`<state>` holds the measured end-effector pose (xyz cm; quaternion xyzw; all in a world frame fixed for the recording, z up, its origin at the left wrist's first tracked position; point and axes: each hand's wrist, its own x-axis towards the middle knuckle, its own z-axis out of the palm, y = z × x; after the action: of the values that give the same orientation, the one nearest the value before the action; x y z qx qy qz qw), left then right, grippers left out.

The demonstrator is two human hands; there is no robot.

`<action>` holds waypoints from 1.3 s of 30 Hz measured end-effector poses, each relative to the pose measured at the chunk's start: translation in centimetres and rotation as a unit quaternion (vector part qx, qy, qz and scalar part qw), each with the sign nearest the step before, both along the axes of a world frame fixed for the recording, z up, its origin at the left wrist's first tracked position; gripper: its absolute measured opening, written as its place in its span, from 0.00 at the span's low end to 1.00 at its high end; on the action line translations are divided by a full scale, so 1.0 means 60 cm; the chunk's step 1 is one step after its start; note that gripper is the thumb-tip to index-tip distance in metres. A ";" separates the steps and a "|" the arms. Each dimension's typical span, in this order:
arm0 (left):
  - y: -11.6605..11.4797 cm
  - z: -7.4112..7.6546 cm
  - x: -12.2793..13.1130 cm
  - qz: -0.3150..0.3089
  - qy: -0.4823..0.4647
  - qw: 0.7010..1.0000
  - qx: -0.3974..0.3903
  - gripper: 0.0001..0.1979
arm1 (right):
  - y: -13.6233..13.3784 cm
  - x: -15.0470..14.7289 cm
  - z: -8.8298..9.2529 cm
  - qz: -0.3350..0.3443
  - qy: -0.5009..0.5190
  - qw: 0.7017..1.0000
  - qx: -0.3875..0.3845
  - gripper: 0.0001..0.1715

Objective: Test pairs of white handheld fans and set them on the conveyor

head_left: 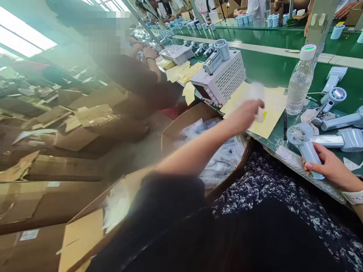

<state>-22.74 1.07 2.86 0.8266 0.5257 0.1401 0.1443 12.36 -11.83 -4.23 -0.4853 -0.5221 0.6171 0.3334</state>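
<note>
Long green bench point(272, 68), and an open cardboard box point(181, 124) of bagged parts sits low beside the worker, within easy reach. Left hand point(245, 115) is out over the yellow sheets point(273, 100), a small white piece point(258, 111) at its fingertips, grip too blurred to call. Right hand point(329, 166) is wrapped round the handle of a handheld fan point(304, 143), whose head is propped on the bench's near edge, steadied.

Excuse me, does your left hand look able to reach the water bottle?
Probably yes: only flat yellow sheets lie between the left hand and the water bottle, though that hand holds a blurred white item.
</note>
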 end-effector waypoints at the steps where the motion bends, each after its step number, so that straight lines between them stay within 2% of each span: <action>1: -0.022 -0.021 0.022 -0.040 -0.006 0.997 -0.063 0.26 | -0.001 0.000 0.002 -0.009 0.009 1.000 -0.013 0.52; 3: -0.048 -0.057 0.053 -0.067 -0.015 0.991 -0.113 0.15 | -0.004 -0.001 0.008 -0.021 0.044 0.998 -0.050 0.55; 5: -0.057 -0.075 0.066 -0.057 -0.028 0.991 -0.115 0.08 | -0.007 -0.002 0.015 -0.034 0.084 0.994 -0.057 0.51; 7: -0.061 -0.074 0.068 -0.035 -0.045 0.994 -0.097 0.07 | -0.008 -0.003 0.022 -0.055 0.118 0.990 -0.050 0.47; 10: -0.073 -0.057 0.073 -0.027 -0.112 0.991 -0.064 0.06 | -0.007 0.001 0.027 -0.077 0.138 0.986 -0.042 0.43; 13: -0.087 -0.058 0.093 -0.046 -0.172 0.981 -0.082 0.06 | -0.006 0.010 0.016 -0.078 0.106 0.991 -0.029 0.45; 15: -0.086 -0.074 0.107 -0.064 -0.179 0.973 -0.131 0.07 | -0.007 0.016 0.003 -0.085 0.042 0.996 -0.005 0.52; 17: -0.076 -0.096 0.116 -0.089 -0.176 0.963 -0.181 0.06 | -0.010 0.016 -0.009 -0.103 -0.051 0.992 0.054 0.56; 19: -0.064 -0.115 0.119 -0.112 -0.193 0.952 -0.210 0.06 | -0.014 0.009 -0.014 -0.109 -0.142 0.972 0.151 0.50; 22: -0.051 -0.130 0.118 -0.102 -0.293 0.921 -0.235 0.13 | -0.013 -0.012 -0.014 -0.060 -0.263 0.924 0.273 0.38; 24: -0.049 -0.131 0.119 -0.048 -0.381 0.875 -0.294 0.18 | -0.006 -0.024 -0.014 -0.036 -0.339 0.891 0.301 0.37; 27: -0.047 -0.124 0.121 0.081 -0.468 0.798 -0.372 0.18 | 0.005 -0.033 -0.017 -0.024 -0.418 0.850 0.320 0.37; 29: -0.044 -0.115 0.122 0.135 -0.492 0.774 -0.376 0.16 | 0.007 -0.039 -0.018 0.005 -0.464 0.816 0.344 0.35; 30: -0.043 -0.109 0.122 0.152 -0.497 0.772 -0.365 0.15 | 0.005 -0.044 -0.017 0.022 -0.486 0.797 0.357 0.34; 31: -0.045 -0.101 0.123 0.155 -0.495 0.781 -0.348 0.16 | 0.003 -0.050 -0.015 0.035 -0.505 0.780 0.368 0.33; 32: -0.050 -0.091 0.123 0.140 -0.480 0.805 -0.320 0.18 | 0.001 -0.057 -0.012 0.044 -0.519 0.766 0.377 0.33; 34: -0.071 -0.067 0.124 0.054 -0.397 0.888 -0.225 0.22 | -0.001 -0.071 -0.002 0.057 -0.532 0.753 0.383 0.32; 35: -0.086 -0.055 0.125 -0.022 -0.321 0.933 -0.161 0.24 | 0.000 -0.077 0.005 0.063 -0.531 0.755 0.379 0.30; 36: -0.104 -0.044 0.126 -0.105 -0.229 0.963 -0.100 0.24 | 0.003 -0.081 0.012 0.068 -0.521 0.766 0.370 0.27; 37: -0.122 -0.034 0.127 -0.174 -0.144 0.973 -0.045 0.26 | 0.009 -0.083 0.021 0.067 -0.500 0.787 0.354 0.24; 38: -0.138 -0.027 0.127 -0.219 -0.077 0.973 0.002 0.27 | 0.017 -0.084 0.030 0.057 -0.463 0.822 0.326 0.21; 39: -0.151 -0.020 0.126 -0.237 -0.033 0.970 0.042 0.29 | 0.025 -0.084 0.040 0.038 -0.404 0.870 0.280 0.19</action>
<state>-15.16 -8.01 1.63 0.9276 0.3037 0.1513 0.1562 7.32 -10.32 -1.85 -0.5585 -0.7802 0.2071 0.1910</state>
